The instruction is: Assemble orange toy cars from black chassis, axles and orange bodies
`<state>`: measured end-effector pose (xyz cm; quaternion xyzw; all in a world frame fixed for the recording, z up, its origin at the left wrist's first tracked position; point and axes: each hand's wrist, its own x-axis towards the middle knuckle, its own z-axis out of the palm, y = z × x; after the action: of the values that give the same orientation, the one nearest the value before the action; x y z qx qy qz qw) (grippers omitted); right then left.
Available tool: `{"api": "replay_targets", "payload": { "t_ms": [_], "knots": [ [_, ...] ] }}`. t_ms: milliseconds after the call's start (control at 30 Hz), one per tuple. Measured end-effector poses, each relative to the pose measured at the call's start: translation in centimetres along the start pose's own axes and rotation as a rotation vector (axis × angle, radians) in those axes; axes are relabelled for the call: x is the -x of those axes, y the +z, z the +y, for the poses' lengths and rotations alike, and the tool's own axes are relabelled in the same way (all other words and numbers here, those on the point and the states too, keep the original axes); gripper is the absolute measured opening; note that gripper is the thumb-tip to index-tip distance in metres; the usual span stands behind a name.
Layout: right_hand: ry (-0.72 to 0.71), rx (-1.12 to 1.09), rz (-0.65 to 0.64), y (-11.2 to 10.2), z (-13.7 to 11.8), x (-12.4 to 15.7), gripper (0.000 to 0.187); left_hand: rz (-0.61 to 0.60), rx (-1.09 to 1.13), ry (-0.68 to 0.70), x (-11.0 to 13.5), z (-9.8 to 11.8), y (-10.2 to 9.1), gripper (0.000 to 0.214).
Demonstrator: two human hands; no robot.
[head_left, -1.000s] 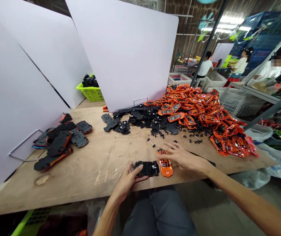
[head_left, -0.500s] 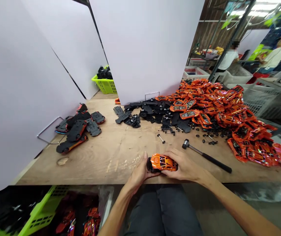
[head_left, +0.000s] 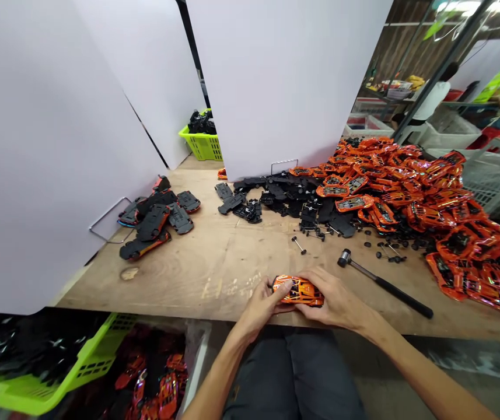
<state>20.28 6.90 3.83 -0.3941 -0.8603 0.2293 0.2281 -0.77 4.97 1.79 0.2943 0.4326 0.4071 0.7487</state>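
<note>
got left hand (head_left: 262,304) + right hand (head_left: 336,298) clamped round car (head_left: 306,291) | hammer (head_left: 384,285) at its 3 o'clock | might lose grip if squeezing lopsided tbh

A wooden table (head_left: 227,251) bears a hammer (head_left: 386,285), wheel axles (head_left: 299,245), black chassis (head_left: 279,189) and heaped orange car shells (head_left: 411,189)

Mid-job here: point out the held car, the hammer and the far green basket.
Held car (head_left: 304,290), head view: middle of its orange body.
Hammer (head_left: 388,287), head view: black grip.
Far green basket (head_left: 205,146), head view: front wall.
</note>
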Motion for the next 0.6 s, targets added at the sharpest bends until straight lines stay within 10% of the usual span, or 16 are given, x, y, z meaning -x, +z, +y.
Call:
{"api": "replay_targets", "payload": {
  "t_ms": [600],
  "knots": [
    [0.017, 0.036, 0.085, 0.49, -0.11, 0.52, 0.043, 0.07, -0.016, -0.029, -0.01, 0.04, 0.47, 0.049]
  ]
}}
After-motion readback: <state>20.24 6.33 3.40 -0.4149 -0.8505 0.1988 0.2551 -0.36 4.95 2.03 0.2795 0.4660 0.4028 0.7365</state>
